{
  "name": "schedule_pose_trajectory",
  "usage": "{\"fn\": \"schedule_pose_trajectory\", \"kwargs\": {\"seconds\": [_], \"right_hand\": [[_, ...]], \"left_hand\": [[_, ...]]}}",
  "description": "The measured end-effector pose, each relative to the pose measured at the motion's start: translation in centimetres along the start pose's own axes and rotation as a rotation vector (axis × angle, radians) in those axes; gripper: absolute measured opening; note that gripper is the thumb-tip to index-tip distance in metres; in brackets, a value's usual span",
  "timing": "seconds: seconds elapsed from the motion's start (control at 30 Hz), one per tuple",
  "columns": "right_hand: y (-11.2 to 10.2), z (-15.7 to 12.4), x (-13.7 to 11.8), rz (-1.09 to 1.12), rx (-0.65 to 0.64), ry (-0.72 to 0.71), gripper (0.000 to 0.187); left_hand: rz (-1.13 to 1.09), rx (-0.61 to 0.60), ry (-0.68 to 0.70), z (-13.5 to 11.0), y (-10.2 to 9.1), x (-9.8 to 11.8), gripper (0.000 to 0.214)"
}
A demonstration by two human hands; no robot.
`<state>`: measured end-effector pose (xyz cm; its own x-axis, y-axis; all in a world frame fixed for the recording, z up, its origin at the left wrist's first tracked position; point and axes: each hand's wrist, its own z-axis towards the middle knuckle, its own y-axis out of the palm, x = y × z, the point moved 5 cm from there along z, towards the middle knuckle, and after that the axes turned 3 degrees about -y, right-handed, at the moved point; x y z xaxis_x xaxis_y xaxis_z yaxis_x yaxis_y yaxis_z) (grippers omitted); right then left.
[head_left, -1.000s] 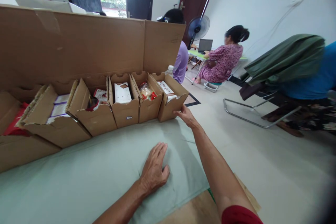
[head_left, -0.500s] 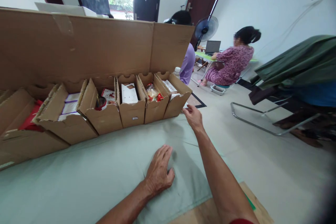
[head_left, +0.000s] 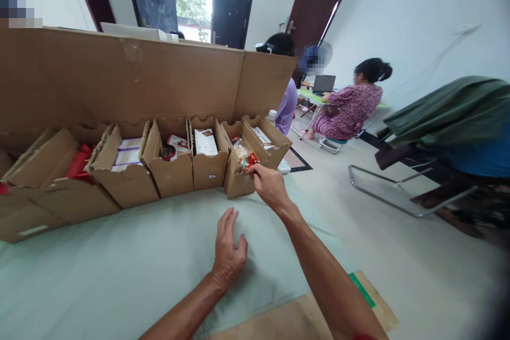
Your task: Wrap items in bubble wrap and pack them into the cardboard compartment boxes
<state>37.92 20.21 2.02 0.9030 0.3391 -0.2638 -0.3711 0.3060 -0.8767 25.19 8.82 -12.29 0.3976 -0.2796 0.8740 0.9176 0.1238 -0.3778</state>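
Note:
A row of small open cardboard boxes (head_left: 175,175) stands on a pale green cloth (head_left: 119,271), in front of a tall cardboard wall (head_left: 131,79). My right hand (head_left: 269,186) reaches to the second box from the right, fingers pinched on a clear snack packet with red ends (head_left: 244,156) that lies in it. My left hand (head_left: 228,248) rests on the cloth nearer to me, fingers stretched out and slightly apart, holding nothing. Other boxes hold a white carton (head_left: 205,142), a red packet (head_left: 173,146) and white papers (head_left: 127,151).
Two people sit beyond the boxes, one in purple (head_left: 287,103), one in a floral top (head_left: 342,109) at a green table with a laptop (head_left: 322,84). A green-draped folding chair (head_left: 438,117) stands right. Tiled floor (head_left: 398,255) lies right of the cloth; a wooden edge (head_left: 303,319) shows below.
My right hand left the outer side of the rightmost box and moved left onto the snack packet in the neighbouring box. My left hand lifted slightly, fingers more upright. The view shifted right.

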Motion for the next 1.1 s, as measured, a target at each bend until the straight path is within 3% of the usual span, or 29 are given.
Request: {"fn": "schedule_pose_trajectory", "kwargs": {"seconds": [0.07,0.13,0.23,0.3,0.37,0.47,0.57,0.73,0.87,1.0,1.1], "right_hand": [[-1.8,-4.3,0.0,0.02,0.04,-0.069,0.021],[-4.4,-9.7,-0.5,0.095,0.164,-0.239,0.02],[-7.6,-18.5,0.0,0.182,0.26,-0.335,0.025],[-8.5,-23.7,1.7,0.225,0.237,-0.215,0.031],[-8.6,-28.0,4.4,0.284,0.273,0.078,0.053],[-6.5,-31.6,7.0,0.317,0.206,0.433,0.087],[-3.4,-30.3,6.8,0.319,0.037,0.538,0.07],[-0.9,-23.0,3.8,0.443,-0.038,0.464,0.048],[0.5,-17.4,1.2,0.534,-0.03,0.299,0.048],[4.3,-12.0,-2.4,0.643,-0.168,0.124,0.041],[7.2,-8.3,-4.8,0.654,-0.196,0.077,0.038]], "left_hand": [[-0.022,0.123,-0.035,-0.7,-2.5,0.2,0.061],[-0.057,0.233,-0.081,-1.2,-5.1,0.3,0.062],[-0.128,0.276,-0.196,-1.3,-7.7,0.4,0.066],[-0.189,0.231,-0.272,-1.6,-8.4,0.3,0.072],[-0.256,0.151,-0.313,-2.4,-8.3,0.3,0.078],[-0.331,0.033,-0.344,-4.2,-7.4,0.3,0.08],[-0.384,0.0,-0.371,-5.1,-6.8,0.2,0.08],[-0.416,0.083,-0.384,-3.9,-8.3,-0.6,0.071],[-0.408,0.221,-0.433,-4.2,-12.2,-2.5,0.06],[-0.37,0.382,-0.496,-5.3,-17.1,-4.6,0.06],[-0.346,0.481,-0.506,-4.9,-20.0,-5.7,0.061]]}}
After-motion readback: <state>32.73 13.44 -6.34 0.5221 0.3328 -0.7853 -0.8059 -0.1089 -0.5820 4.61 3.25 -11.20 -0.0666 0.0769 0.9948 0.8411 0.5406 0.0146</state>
